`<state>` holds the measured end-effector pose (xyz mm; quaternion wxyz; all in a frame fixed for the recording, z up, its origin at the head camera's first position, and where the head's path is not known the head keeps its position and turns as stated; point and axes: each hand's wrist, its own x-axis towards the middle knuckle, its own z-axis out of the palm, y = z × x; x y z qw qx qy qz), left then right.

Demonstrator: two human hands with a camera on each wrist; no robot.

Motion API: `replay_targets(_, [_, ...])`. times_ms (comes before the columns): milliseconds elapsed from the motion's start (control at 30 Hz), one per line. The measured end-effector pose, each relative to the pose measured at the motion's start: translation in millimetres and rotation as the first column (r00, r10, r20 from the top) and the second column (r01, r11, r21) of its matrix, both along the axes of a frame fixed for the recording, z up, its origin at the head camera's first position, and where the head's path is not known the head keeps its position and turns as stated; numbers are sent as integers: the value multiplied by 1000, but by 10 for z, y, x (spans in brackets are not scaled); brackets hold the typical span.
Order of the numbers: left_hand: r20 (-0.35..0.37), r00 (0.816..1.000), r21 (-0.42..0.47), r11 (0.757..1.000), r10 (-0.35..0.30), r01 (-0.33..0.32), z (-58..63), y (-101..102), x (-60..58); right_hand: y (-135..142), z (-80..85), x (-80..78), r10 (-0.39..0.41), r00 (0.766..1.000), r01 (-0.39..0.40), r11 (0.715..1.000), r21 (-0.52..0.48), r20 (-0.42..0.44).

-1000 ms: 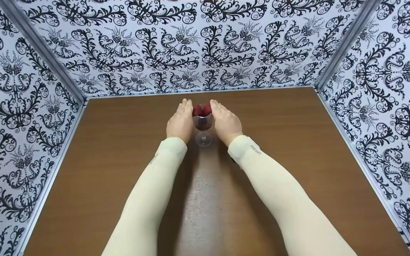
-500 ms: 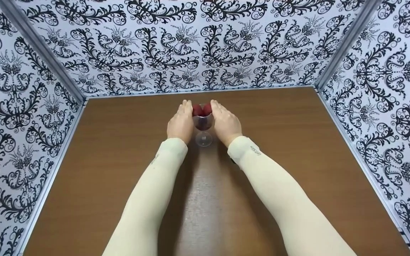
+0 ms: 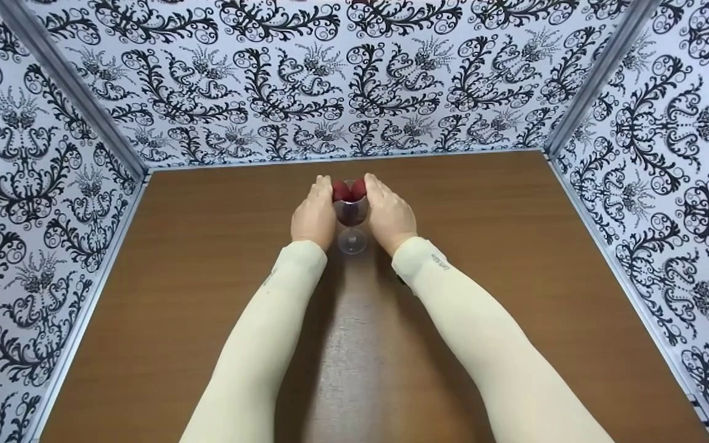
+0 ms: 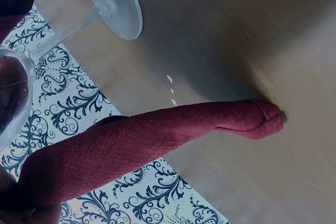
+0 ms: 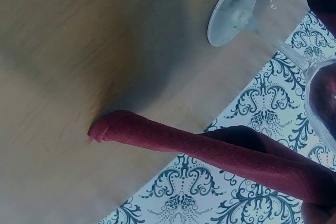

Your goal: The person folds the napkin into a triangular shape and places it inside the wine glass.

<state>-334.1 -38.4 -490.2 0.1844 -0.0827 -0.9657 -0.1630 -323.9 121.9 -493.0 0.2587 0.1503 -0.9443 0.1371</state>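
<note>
A clear stemmed wine glass stands upright on the table, with a burgundy cloth napkin tucked into its bowl. The left hand lies along the glass's left side with straight fingers, and the right hand mirrors it on the right. Their fingertips are right at the rim, against the cloth; thumbs are hidden in the head view. From beside the left fingers, a rolled napkin end slopes down beside the glass. A matching rolled end hangs under the right hand, its folded tip low over the wood.
A brown wooden table lies under both arms. White panels with black scrollwork stand at its back and sides, joined by grey metal posts. Small white flecks show on the wood near the glass foot.
Both hands have drawn very slightly toward the person and inward. The glass and the napkin have kept their place.
</note>
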Motion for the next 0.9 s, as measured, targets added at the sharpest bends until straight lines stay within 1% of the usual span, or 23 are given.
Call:
replay_targets(133, [4,1000,17,1000,1,-1,-15,7,-8,-8,-11,-2,-10,1000,10,1000,-17,11])
replay_targets(267, [11,1000,41,999,1,-1,-30,10,-19,-14,-22,-2,-8,1000,8,999,-36,-2])
replay_targets(500, [28,1000,69,998,8,-10,-51,13,-33,-22,-33,0,-4,1000,4,998,-68,4])
replay_targets(733, [17,1000,77,997,2,-3,-71,8,-37,-37,-41,6,-15,1000,14,997,-69,-13])
replay_targets(900, [42,999,101,995,2,-7,-65,13,-32,-48,-38,12,-25,1000,25,995,-97,-1])
